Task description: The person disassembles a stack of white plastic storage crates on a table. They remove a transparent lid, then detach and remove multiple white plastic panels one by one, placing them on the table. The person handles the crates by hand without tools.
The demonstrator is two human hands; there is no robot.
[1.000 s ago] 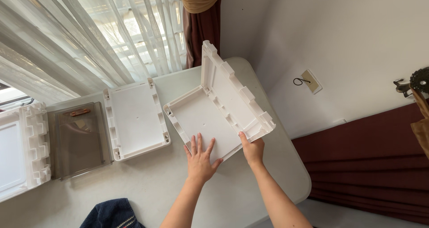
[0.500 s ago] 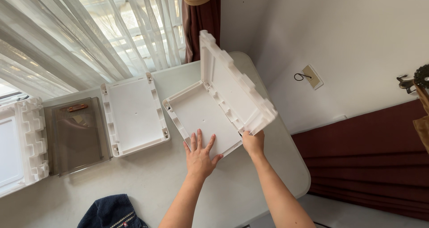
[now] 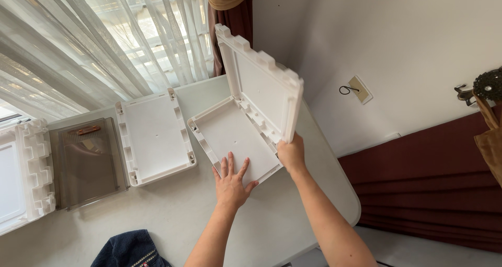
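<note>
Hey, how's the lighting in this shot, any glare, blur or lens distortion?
Head view: daylight through the sheer curtains blows out the window area; the white panels stay readable, the upright panel shaded on its inner face; left hand and right hand look sharp; wide-angle tilt skews the wall and table.

White tray (image 3: 235,141), side panel (image 3: 261,86) upright

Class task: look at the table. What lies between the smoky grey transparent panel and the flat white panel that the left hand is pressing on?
Another white panel lies flat on the table between them, as the head view shows.
</note>
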